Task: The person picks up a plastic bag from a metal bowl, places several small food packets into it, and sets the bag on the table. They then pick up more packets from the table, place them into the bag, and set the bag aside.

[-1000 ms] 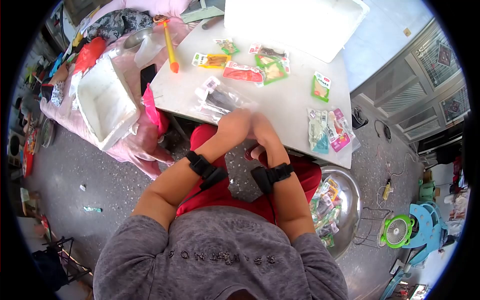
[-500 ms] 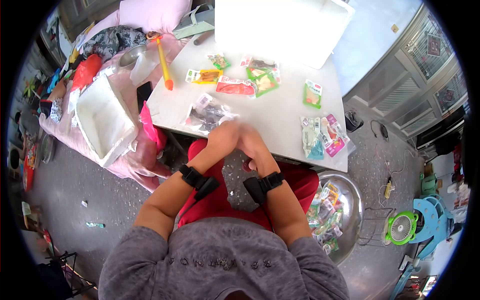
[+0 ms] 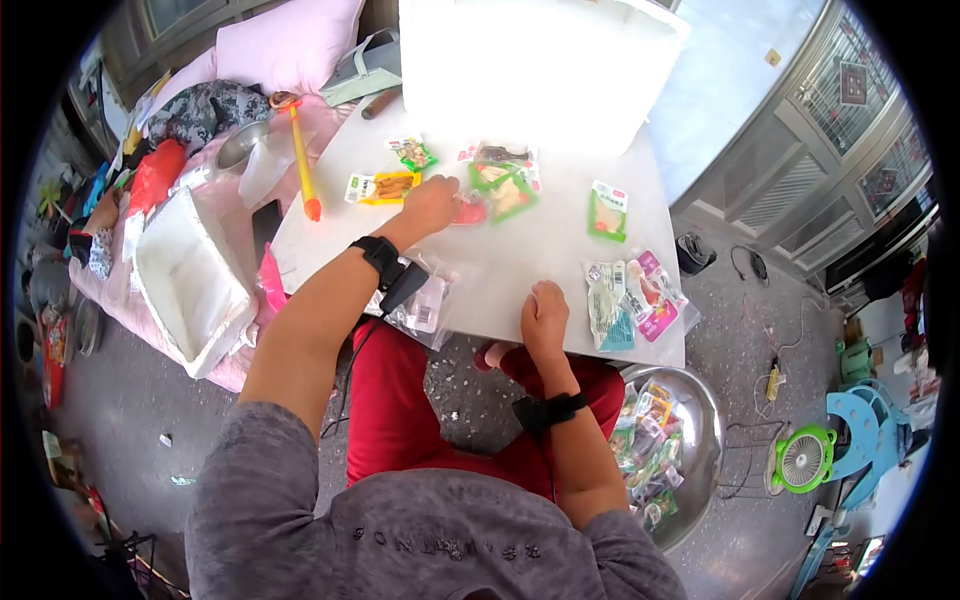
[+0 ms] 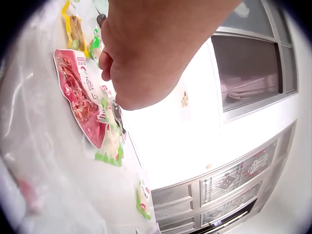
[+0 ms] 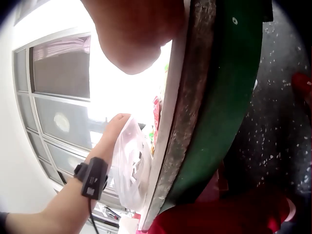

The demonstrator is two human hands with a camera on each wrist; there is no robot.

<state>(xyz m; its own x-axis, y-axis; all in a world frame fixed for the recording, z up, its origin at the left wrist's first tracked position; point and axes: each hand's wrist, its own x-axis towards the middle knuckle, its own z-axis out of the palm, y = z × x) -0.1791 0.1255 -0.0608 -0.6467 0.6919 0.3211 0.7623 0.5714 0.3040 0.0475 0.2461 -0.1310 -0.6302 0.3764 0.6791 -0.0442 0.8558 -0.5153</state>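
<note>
My left hand (image 3: pixel 432 205) reaches over the table above a red food packet (image 3: pixel 469 211), which it partly covers in the head view. In the left wrist view the same packet (image 4: pixel 80 92) lies flat, and nothing shows in the loosely bent fingers. Under the left forearm, a clear plastic bag (image 3: pixel 425 308) with a printed label sits at the table's front edge. My right hand (image 3: pixel 545 318) is by that edge, loosely curled and holding nothing visible. A yellow packet (image 3: pixel 383 187) and several green-edged packets (image 3: pixel 502 190) lie around the left hand.
A white foam box (image 3: pixel 530 80) stands at the table's back. More packets (image 3: pixel 640 300) lie at the right, with a metal basin (image 3: pixel 700 480) of packets below. A yellow stick-like object (image 3: pixel 302 165) lies at the left edge, near an open foam tray (image 3: pixel 190 285).
The hands were together at the front edge by the clear bag and have parted. My left hand has moved forward to the red packet; my right has moved rightward. The bag now lies under the left forearm.
</note>
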